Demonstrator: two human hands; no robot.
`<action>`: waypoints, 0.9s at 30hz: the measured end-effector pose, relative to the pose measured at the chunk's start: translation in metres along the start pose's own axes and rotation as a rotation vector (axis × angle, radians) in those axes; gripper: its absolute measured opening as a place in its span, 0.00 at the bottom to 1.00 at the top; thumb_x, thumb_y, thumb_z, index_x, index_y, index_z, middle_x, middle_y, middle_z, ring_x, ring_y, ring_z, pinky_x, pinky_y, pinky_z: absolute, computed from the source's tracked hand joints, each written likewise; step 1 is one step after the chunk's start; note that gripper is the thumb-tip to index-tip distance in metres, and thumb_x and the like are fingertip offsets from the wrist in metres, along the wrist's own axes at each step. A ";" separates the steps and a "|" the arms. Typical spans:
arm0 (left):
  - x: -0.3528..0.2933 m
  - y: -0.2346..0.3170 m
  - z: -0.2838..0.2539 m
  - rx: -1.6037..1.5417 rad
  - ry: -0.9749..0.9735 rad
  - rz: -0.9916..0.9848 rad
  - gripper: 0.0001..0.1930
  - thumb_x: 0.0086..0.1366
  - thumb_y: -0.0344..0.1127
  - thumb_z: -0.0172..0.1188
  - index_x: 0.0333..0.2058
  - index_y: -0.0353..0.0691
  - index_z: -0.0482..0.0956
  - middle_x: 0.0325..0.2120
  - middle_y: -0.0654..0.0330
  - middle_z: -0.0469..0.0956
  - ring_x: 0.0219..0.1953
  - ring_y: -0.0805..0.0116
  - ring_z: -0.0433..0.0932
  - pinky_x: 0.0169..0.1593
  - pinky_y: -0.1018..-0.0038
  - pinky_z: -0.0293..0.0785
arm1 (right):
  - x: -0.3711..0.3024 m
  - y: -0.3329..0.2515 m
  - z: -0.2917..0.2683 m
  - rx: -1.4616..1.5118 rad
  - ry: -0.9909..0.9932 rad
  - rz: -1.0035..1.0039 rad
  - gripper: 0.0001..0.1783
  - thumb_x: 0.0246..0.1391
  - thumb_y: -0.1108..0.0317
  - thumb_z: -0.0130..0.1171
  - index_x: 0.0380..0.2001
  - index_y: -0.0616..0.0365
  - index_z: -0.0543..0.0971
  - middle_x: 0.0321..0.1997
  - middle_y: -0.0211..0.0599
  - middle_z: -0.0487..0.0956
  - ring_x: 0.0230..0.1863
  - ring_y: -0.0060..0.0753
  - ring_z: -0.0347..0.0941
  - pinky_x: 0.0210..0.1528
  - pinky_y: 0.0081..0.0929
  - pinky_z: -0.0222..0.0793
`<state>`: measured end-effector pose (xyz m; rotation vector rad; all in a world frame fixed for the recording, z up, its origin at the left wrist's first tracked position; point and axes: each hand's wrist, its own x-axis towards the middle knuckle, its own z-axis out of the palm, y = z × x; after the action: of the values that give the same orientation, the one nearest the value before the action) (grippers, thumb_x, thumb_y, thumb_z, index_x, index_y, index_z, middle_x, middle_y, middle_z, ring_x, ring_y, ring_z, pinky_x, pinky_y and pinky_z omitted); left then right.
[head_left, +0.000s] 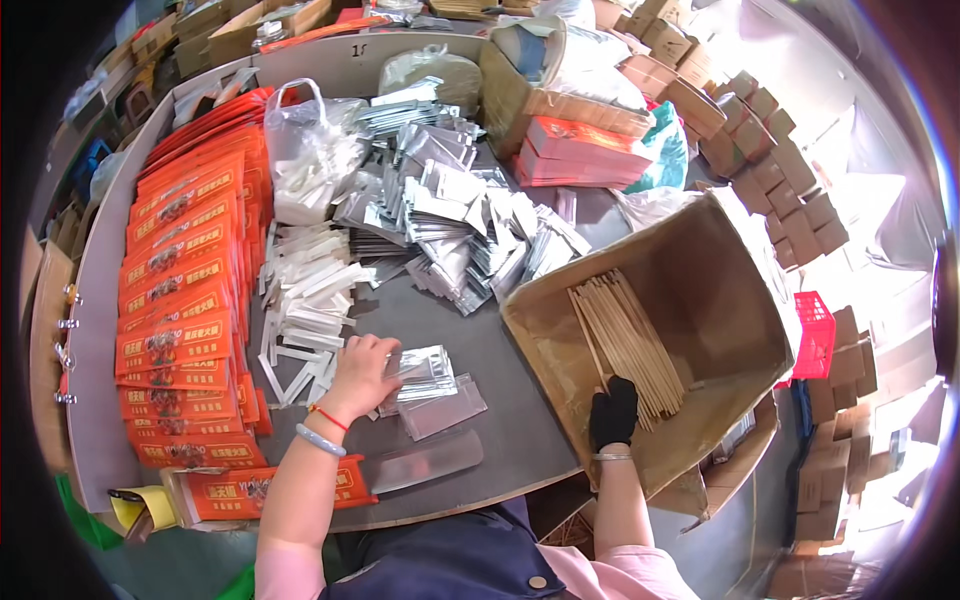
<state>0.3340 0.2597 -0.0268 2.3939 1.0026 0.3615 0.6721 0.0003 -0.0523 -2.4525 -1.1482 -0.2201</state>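
Observation:
My bare left hand (366,374), with a red cord and a pale bangle at the wrist, curls its fingers round the left edge of a small stack of silver foil packets (428,370). Clear flat packets (445,408) lie just below that stack. My right hand (613,413) wears a black glove and reaches into a cardboard box (715,262). Its fingers close on the near end of a wooden chopstick at the left of a bundle of chopsticks (632,345); the fingertips are partly hidden.
Orange printed sleeves (180,290) overlap along the left wall, with another sleeve (280,490) at the front edge. White paper strips (305,285) lie beside a heap of silver packets (450,200). Behind stand red-orange stacks (580,155) and an open carton (510,85).

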 end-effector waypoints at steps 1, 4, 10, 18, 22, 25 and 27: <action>0.001 0.000 -0.004 0.011 0.009 0.022 0.21 0.45 0.35 0.72 0.40 0.43 0.79 0.43 0.56 0.73 0.46 0.52 0.70 0.50 0.62 0.69 | -0.002 -0.007 -0.005 -0.153 0.106 0.036 0.15 0.52 0.61 0.60 0.39 0.60 0.77 0.40 0.47 0.77 0.47 0.51 0.72 0.50 0.47 0.66; -0.002 0.000 -0.006 -0.057 0.073 0.044 0.20 0.45 0.35 0.72 0.40 0.42 0.79 0.39 0.56 0.75 0.43 0.53 0.72 0.49 0.61 0.70 | 0.002 -0.016 -0.021 -0.363 0.119 0.130 0.16 0.52 0.60 0.61 0.39 0.59 0.77 0.39 0.47 0.77 0.46 0.50 0.72 0.49 0.44 0.68; -0.027 0.016 -0.012 -0.403 -0.002 -0.199 0.14 0.49 0.29 0.71 0.34 0.35 0.78 0.24 0.55 0.79 0.30 0.63 0.80 0.38 0.71 0.76 | 0.009 0.011 -0.020 -0.067 -0.169 0.263 0.14 0.51 0.58 0.60 0.35 0.57 0.78 0.34 0.47 0.80 0.40 0.51 0.76 0.44 0.43 0.71; -0.124 0.049 -0.004 0.004 -0.060 -0.024 0.20 0.39 0.39 0.76 0.34 0.44 0.82 0.36 0.62 0.75 0.43 0.59 0.72 0.49 0.62 0.65 | 0.000 -0.022 -0.029 -0.064 -0.131 0.288 0.15 0.58 0.62 0.53 0.40 0.63 0.78 0.45 0.57 0.79 0.50 0.56 0.75 0.51 0.41 0.70; -0.150 0.036 -0.015 -0.129 0.152 -0.123 0.27 0.39 0.40 0.77 0.42 0.42 0.82 0.40 0.58 0.74 0.46 0.56 0.71 0.52 0.61 0.66 | -0.012 -0.048 -0.042 0.109 -0.140 0.112 0.17 0.61 0.65 0.50 0.48 0.62 0.78 0.45 0.54 0.78 0.49 0.57 0.74 0.51 0.43 0.69; -0.170 0.028 -0.024 -0.007 0.044 -0.114 0.36 0.37 0.41 0.78 0.49 0.41 0.77 0.47 0.55 0.73 0.53 0.52 0.68 0.58 0.59 0.64 | -0.032 -0.089 -0.049 0.137 -0.463 -0.498 0.18 0.59 0.65 0.55 0.52 0.53 0.79 0.37 0.46 0.78 0.41 0.51 0.75 0.44 0.42 0.70; -0.173 0.025 -0.024 -0.006 0.043 -0.101 0.35 0.38 0.41 0.78 0.49 0.40 0.78 0.48 0.56 0.73 0.53 0.52 0.68 0.58 0.59 0.64 | -0.031 -0.117 -0.051 0.257 -0.830 -0.526 0.17 0.54 0.64 0.61 0.49 0.43 0.81 0.29 0.39 0.75 0.34 0.45 0.75 0.36 0.40 0.70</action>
<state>0.2188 0.1283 -0.0005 2.3281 1.1355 0.3793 0.5647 0.0226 0.0199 -1.9789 -1.9901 0.8207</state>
